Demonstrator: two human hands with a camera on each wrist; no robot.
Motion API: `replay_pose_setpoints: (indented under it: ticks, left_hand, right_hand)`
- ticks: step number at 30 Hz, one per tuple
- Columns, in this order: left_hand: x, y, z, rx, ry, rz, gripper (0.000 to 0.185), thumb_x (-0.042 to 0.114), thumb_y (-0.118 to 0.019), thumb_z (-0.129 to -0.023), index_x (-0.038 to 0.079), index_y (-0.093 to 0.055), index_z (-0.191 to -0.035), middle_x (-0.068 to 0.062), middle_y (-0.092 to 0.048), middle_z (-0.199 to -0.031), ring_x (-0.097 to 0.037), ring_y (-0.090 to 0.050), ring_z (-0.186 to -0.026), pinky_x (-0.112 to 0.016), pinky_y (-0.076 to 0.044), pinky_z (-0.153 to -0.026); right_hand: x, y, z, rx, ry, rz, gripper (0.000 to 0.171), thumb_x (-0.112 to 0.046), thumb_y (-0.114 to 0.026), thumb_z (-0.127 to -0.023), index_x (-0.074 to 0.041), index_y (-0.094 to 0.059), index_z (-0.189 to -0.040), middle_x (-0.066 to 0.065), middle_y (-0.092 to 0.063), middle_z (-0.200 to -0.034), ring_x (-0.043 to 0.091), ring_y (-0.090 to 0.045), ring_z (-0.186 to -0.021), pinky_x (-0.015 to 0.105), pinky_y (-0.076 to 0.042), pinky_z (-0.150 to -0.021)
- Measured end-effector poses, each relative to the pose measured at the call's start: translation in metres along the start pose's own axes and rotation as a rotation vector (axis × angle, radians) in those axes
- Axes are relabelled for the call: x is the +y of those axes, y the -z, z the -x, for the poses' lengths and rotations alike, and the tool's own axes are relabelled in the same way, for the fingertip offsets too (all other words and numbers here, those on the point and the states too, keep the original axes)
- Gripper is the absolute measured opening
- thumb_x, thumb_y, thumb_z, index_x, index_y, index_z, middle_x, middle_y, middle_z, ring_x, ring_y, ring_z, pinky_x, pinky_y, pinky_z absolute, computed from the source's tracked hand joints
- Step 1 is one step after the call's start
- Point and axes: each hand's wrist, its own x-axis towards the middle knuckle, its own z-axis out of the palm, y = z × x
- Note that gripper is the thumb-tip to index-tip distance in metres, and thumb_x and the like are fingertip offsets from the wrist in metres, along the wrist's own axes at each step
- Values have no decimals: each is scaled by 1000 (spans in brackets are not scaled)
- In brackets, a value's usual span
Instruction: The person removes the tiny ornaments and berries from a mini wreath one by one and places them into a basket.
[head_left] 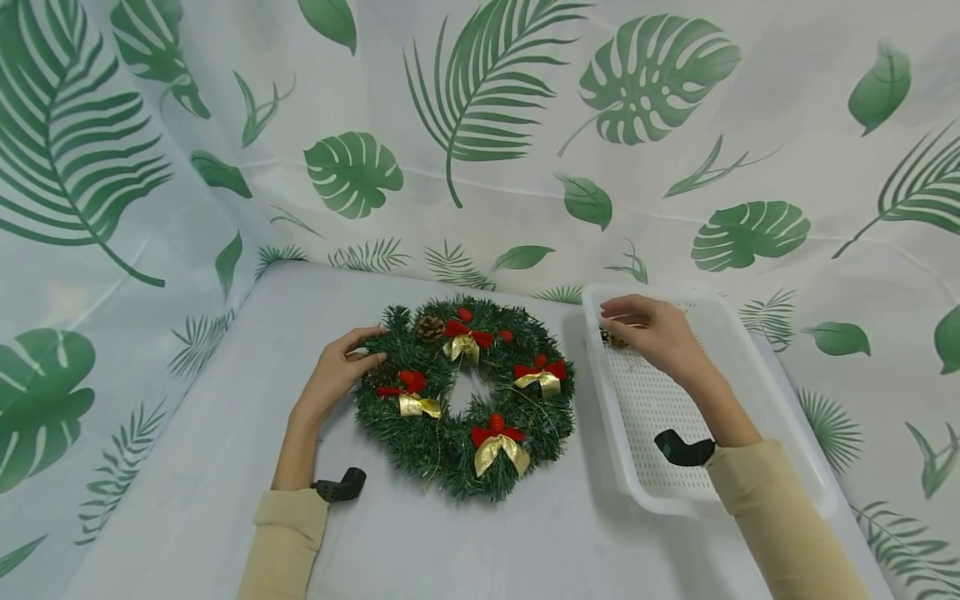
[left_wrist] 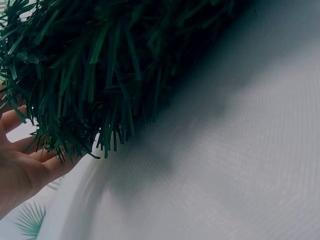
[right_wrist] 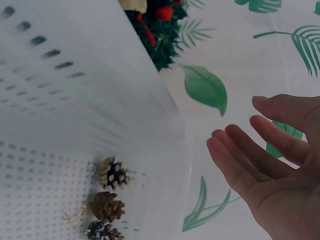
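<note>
A pale grey cloth-covered table (head_left: 187,500) occupies the lower part of the head view, enclosed behind and at both sides by a white curtain printed with green leaves (head_left: 525,108).

Left hand (head_left: 335,372): at left centre of the head view, fingers lightly curved and laid against the outer left rim of the round dark green artificial-needle wreath (head_left: 465,396). The left wrist view shows the needles brushing the open palm; no pinch or clasp is evident.

Right hand (head_left: 651,331): at right centre of the head view, over the far end of the white perforated plastic tray (head_left: 750,367). The right wrist view shows its fingers (right_wrist: 240,165) extended and relaxed, holding nothing. Three small brown pine cones (right_wrist: 107,205) lie in a corner of the tray, at the lower left of that view, near the hand but not touched.

The wreath lies flat at the centre of the head view, just beside the tray's left wall. It carries four red-and-gold ribbon bows (head_left: 498,442), small red berries and one brown pine cone (head_left: 430,327) at its upper left.

Assessment: the wreath appears light, with soft, springy needles over a stiffer ring; hold is best taken on the rim between the bows. The loose cones appear light, dry and rough, with brittle scales; a fingertip pinch around the body is advisable.
</note>
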Motion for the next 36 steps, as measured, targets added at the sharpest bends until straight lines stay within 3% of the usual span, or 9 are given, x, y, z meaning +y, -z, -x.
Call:
replay_pose_setpoints:
  ticks: [8, 12, 19, 36]
  left_hand:
    - [0, 0, 0, 4, 5, -6, 50, 21, -66, -103, 18, -54, -150, -14, -34, -166, -44, -50, -140, -47, -48, -96]
    - [0, 0, 1, 5, 0, -4, 49, 20, -66, -103, 17, -54, -150, -15, -34, -165, -41, -56, -135, -41, -47, -86]
    - [0, -1, 1, 10, 0, 0, 49, 19, -66, -103, 17, -54, -150, -15, -34, -165, -39, -58, -132, -38, -45, -79]
    - [0, -1, 1, 15, -9, 2, 49, 21, -66, -102, 16, -54, -150, -14, -35, -165, -40, -56, -135, -46, -49, -97]
  right_hand:
    - [-12, -7, 0, -11, 15, -21, 37, -27, -68, -102, -3, -68, -131, 20, -70, -127, 38, -69, -116, 38, -59, -88]
    - [-15, -12, -2, -10, 27, -42, 36, -24, -68, -101, -3, -68, -130, 20, -71, -126, 38, -70, -115, 46, -59, -90]
    - [-21, -20, -7, -5, 56, -56, 33, -19, -69, -100, -1, -69, -128, 21, -71, -126, 38, -70, -114, 51, -57, -93]
    - [-40, -49, -24, -69, 88, -109, 32, -18, -70, -100, -5, -69, -130, 19, -70, -128, 37, -69, -116, 50, -56, -95]
